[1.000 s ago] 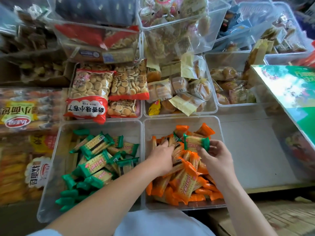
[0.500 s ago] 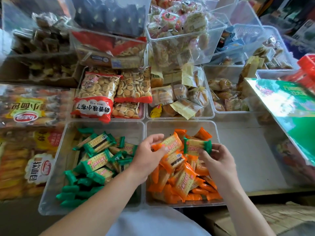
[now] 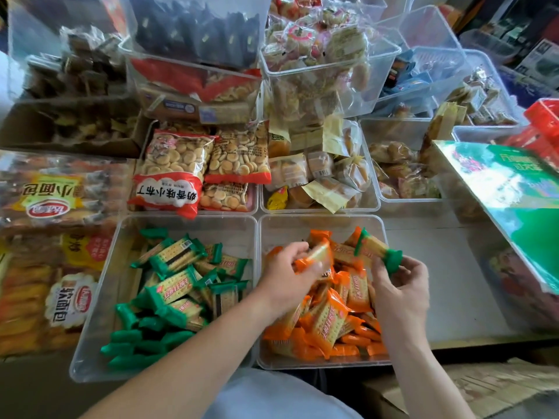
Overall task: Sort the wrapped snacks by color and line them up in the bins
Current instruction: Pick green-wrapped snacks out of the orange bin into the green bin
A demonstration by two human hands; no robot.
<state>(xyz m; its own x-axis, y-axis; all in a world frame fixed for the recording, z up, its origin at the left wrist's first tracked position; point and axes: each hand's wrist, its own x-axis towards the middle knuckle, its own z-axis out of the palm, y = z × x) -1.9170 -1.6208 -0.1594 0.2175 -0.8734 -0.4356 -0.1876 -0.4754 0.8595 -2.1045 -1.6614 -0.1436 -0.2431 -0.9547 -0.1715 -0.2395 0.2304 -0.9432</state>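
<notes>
Two hands work over the clear bin of orange snacks, each one holding a wrapped cracker.

The left hand [image 3: 290, 276] pinches an orange-wrapped snack [image 3: 314, 258] between thumb and fingers; this pack is blurred, so its print cannot be read. The right hand [image 3: 402, 285] grips a green-ended snack [image 3: 378, 252] by its lower twisted end, and the pack tilts up toward 11 o'clock, above the orange pile [image 3: 335, 316]. Each pack is a pale square cracker in clear film with coloured crimped ends and a red label. The orange bin [image 3: 320, 222] stands at 6 o'clock in the view. Touching it on the 9 o'clock side is the green bin [image 3: 187, 222], where green packs [image 3: 175, 285] lie partly loose and partly in a row along the near edge.
</notes>
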